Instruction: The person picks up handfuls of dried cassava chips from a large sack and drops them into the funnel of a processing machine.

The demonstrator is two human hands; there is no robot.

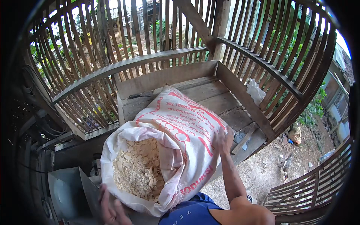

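Note:
A large white woven sack with red print leans over a wooden tray. Its mouth, rolled down at the rim, faces me. Inside are pale, dry flakes and broken round chips. My right hand lies against the sack's right side, fingers extended along the fabric. Close to the lower left of the rolled rim is my left hand, slightly blurred, with its fingers apart and nothing visible in them.
Under the sack is a raised-edge wooden tray, with a dark-handled tool at its left. A metal hopper-like bin stands at lower left. A slatted fence encloses the back; a white plastic bag hangs at right.

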